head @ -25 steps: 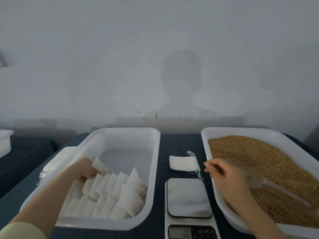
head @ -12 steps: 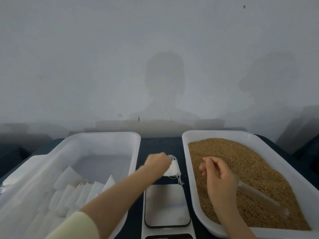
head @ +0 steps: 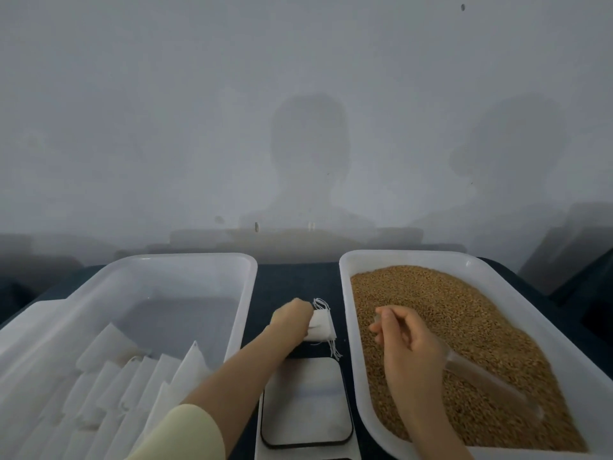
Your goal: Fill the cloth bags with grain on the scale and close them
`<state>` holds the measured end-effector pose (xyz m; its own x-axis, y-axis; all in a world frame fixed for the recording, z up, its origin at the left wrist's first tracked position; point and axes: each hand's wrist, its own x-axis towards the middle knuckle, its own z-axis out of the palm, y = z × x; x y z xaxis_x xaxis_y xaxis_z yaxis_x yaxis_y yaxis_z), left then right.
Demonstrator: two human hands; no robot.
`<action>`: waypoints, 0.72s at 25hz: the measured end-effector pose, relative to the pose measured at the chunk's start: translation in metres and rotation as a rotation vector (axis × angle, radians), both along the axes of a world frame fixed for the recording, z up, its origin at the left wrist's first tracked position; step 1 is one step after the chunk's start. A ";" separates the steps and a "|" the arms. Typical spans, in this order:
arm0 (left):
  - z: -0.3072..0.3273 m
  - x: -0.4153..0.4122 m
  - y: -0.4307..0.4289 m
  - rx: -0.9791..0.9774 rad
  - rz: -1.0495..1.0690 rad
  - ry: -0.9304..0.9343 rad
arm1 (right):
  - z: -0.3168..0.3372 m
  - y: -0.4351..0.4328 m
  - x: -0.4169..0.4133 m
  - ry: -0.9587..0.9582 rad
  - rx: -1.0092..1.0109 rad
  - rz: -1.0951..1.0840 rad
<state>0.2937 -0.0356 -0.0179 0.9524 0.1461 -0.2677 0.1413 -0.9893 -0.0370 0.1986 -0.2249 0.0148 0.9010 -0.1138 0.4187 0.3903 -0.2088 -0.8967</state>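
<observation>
Left hand [head: 293, 318] now at tabletop [head: 298, 280] bag [head: 322, 329]

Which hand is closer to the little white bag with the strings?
Left. The left hand grips the little white bag; the right hand is off to its right, over the grain, holding the scoop.

Pale yellow sleeve [head: 185, 433] on left arm; right forearm bare.
</observation>
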 end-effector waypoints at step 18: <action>0.047 -0.152 -0.004 -0.996 0.040 -0.653 | 0.017 0.042 -0.006 0.324 -0.051 0.408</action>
<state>0.1422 -0.0392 0.0292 0.9502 0.1811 0.2537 -0.1207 -0.5366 0.8352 0.1928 -0.1826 0.0315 0.9520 0.2870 0.1065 0.1530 -0.1444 -0.9776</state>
